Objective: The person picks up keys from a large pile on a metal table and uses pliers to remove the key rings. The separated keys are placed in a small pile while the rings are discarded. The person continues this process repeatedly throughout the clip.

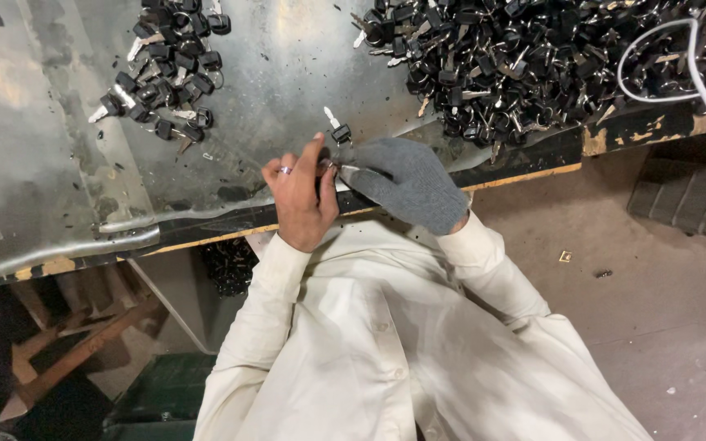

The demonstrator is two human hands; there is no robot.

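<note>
- Two hands are working at the near edge of the metal-covered table (34, 163). My left hand (300, 200) is bare, with a ring on one finger, and its fingers are pressed together in a pinch on a small key part that I cannot see clearly.
- My right hand (406, 181) wears a grey glove; its fingertips meet the left hand and seem to pinch the same small piece.
- One single key (337, 129) with a black head lies just beyond my fingers, apart from both heaps.
- Two heaps of black-headed keys are on the table: a small heap (169, 69) at far left, perhaps two dozen keys, and a big heap (533, 57) at far right, too many to count.
- One white cable (680, 57) loops over the big heap.
- Risk, as I judge: the pinched piece is at the table edge, so if the glove slips it can fall to the floor (631, 294).
- Also my sleeve could push the single key over the edge.
</note>
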